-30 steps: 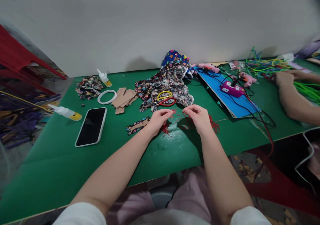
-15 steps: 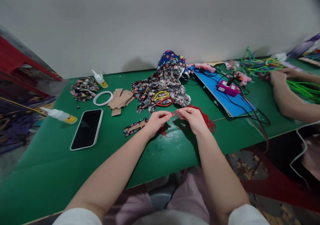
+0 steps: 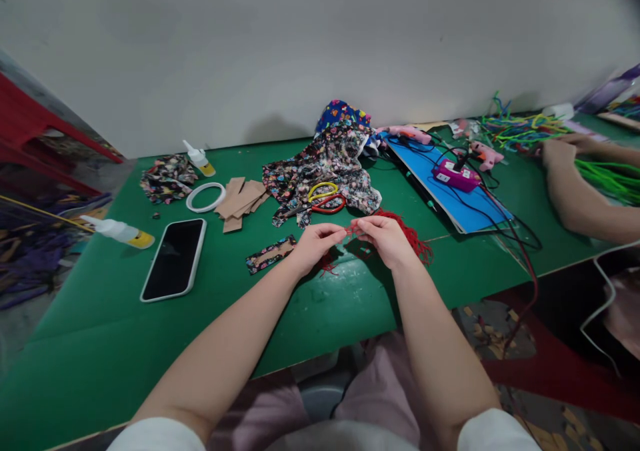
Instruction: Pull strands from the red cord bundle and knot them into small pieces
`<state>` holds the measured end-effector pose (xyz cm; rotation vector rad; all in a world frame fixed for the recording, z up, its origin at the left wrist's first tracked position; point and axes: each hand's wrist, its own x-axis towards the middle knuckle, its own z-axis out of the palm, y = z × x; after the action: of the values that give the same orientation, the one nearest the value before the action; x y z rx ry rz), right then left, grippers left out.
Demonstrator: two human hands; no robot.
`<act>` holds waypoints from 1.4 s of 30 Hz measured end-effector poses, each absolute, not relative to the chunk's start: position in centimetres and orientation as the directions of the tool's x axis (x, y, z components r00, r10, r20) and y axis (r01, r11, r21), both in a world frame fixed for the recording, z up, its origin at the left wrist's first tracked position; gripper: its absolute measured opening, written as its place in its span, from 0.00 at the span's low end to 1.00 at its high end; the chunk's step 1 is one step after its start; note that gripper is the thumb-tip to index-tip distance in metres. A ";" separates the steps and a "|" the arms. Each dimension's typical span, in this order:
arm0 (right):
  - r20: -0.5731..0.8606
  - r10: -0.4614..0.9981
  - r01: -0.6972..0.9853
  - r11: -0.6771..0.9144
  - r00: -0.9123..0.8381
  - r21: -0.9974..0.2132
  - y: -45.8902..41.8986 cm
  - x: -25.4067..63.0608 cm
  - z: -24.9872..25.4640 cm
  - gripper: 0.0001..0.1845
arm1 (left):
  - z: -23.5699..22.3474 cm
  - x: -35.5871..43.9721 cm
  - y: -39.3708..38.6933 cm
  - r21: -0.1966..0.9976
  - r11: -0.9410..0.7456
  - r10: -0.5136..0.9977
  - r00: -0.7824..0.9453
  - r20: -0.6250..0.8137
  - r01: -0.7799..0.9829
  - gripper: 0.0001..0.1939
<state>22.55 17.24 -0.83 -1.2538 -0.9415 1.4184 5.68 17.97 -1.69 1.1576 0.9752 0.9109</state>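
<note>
Red yarn [image 3: 413, 241] lies in a loose bundle beside and behind my right hand [image 3: 379, 236], with a few loose ends under my left hand [image 3: 320, 244]. Both hands are closed in a pinch, fingertips almost touching, and a short stretch of the red yarn runs between them. Just beyond my fingers, scissors [image 3: 327, 199] with one yellow and one red handle rest on black floral fabric [image 3: 335, 161]. Left of my left hand lies a cardboard strip partly wrapped in floral fabric [image 3: 270, 255].
On the green table [image 3: 210, 344] are a phone [image 3: 173, 259], two glue bottles [image 3: 123, 231], a white ring [image 3: 205, 197] and cardboard strips [image 3: 241, 201]. To the right, a purple power strip [image 3: 456, 175] with cables sits on a blue folder [image 3: 467, 214]. Another person's arm [image 3: 575, 191] reaches in.
My hands have hardly moved; the fingertips are slightly closer together, still pinching the red yarn. The other person's hand at the right has shifted slightly.
</note>
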 end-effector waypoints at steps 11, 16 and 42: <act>-0.252 0.967 -0.212 -0.254 -0.039 -0.944 17.1 22.6 -0.6 0.15 | -2.0 5.6 18.1 0.980 0.171 0.932 0.339 -0.130 -0.097 0.15; -0.250 0.966 -0.217 -0.258 -0.063 -0.941 17.0 22.5 -0.5 0.15 | -1.9 5.7 18.0 0.985 0.162 0.935 0.329 -0.136 -0.051 0.14; -0.112 0.985 -0.140 -0.094 0.129 -0.986 17.2 22.2 -0.4 0.14 | -1.6 5.8 18.0 0.982 0.182 0.940 0.304 -0.157 -0.055 0.17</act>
<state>22.16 17.17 -0.42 -1.2456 -0.9591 1.2417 5.84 17.97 -1.60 1.1532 1.0046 0.9019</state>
